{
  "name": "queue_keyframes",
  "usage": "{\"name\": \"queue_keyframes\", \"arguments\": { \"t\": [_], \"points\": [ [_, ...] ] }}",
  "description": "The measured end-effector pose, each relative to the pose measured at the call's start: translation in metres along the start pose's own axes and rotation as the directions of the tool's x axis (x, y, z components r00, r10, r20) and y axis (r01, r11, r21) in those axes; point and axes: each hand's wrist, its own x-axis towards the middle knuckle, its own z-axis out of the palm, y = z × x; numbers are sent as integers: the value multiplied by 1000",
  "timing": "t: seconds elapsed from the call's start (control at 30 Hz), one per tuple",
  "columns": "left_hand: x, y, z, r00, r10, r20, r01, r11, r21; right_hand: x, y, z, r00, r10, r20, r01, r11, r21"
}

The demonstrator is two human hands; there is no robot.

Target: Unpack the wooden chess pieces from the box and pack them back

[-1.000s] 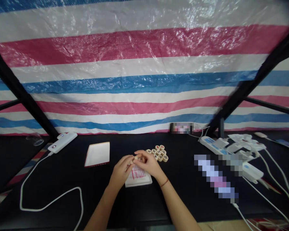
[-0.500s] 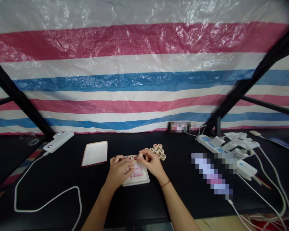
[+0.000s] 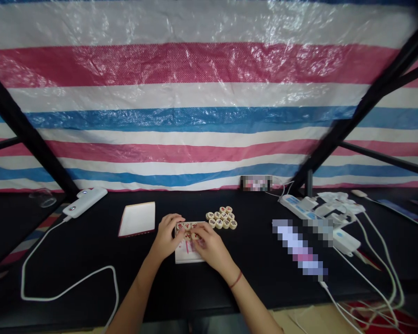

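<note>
Counter: black [image 3: 90, 250]; striped sheeting [image 3: 195, 120] along back edge, dark slanted posts [image 3: 35, 134] at both back corners.
White box: [image 3: 190, 258] mid-counter, between back and front edges; lettered round pieces [image 3: 187, 226] inside, toward its rear.
Loose pieces: [image 3: 221, 218] clustered behind-right of box.
Left hand: [image 3: 167, 235] at box's left side, thumb by pieces; grip undeterminable.
Right hand: [image 3: 211, 243] fingers curled over pieces in box; grip hidden.
Shallow lid: [image 3: 137, 219] left of box, apart.
Right end: power strip [image 3: 296, 207], cables [image 3: 379, 248].
Back-left corner: white device [image 3: 85, 203].
</note>
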Motion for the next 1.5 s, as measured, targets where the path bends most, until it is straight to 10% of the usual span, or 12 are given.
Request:
{"name": "queue_keyframes", "arguments": {
  "t": [0.57,0.83,1.03,1.5],
  "points": [
    [-14,-16,18,986,-12,165,31,993,-116,11,-8,17,970,156,189,-52,885,-462],
    [-15,-15,16,988,-35,152,51,994,-101,24,12,-18,992,126,-11,-120,905,-409],
    [-14,-14,14,993,-57,98,72,986,-150,69,66,-73,841,540,18,-401,646,-649],
    [-13,-13,14,993,-93,66,102,984,-145,99,90,-80,751,631,195,-359,638,-681]
  ]
}}
